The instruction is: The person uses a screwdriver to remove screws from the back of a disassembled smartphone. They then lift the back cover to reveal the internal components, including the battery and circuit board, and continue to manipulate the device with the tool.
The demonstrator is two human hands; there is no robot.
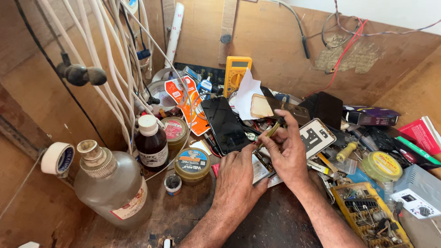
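On a cluttered wooden desk (183,216), the left hand (236,177) lies flat, fingers spread and pressing down on a small opened phone (261,167) at the middle of the desk, just below a black phone (225,124) lying face up. The right hand (288,149) has its fingers closed around a thin brass-coloured tool (272,132), whose tip points down at the opened phone. To the left stand a brown bottle (151,143), a large clear bottle (112,186) and a round tin (192,164); a yellow multimeter (235,72) leans against the back wall.
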